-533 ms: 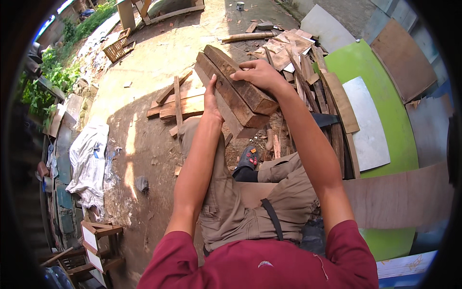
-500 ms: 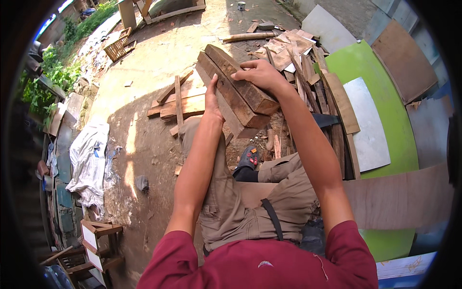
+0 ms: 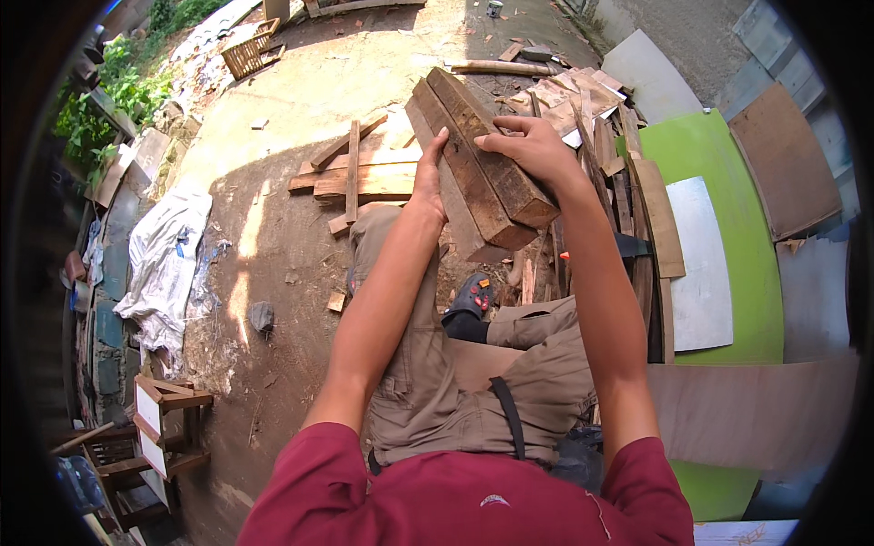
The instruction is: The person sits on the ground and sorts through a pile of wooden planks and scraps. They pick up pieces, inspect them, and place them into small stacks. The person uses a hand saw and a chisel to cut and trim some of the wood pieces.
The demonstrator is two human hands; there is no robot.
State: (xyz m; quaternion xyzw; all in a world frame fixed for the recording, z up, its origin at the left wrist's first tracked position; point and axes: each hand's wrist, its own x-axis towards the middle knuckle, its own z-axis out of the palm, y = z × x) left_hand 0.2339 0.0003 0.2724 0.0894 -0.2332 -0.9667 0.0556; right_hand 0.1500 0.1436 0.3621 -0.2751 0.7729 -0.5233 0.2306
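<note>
Two thick, rough brown wooden blocks are held up in front of me, side by side with their long faces together. They slant from upper left to lower right. Along the left block [image 3: 469, 171], my left hand [image 3: 429, 180] presses against the outer side, its thumb up at the edge. Over the right block [image 3: 466, 107], my right hand [image 3: 539, 155] grips from the right, with thumb and forefinger on the upper face. The undersides of both blocks and some of my fingers are hidden.
Planks [image 3: 373, 180] lie on the ground beyond my left knee. Scrap wood [image 3: 583, 100] is piled at the right, beside a green board [image 3: 751, 237] and a white sheet [image 3: 699, 264]. A white sack [image 3: 164, 264] and a small wooden frame [image 3: 173, 400] are at the left.
The whole view has shifted a little. Both hands and the two blocks appear slightly farther right and up, with the grip about the same.
</note>
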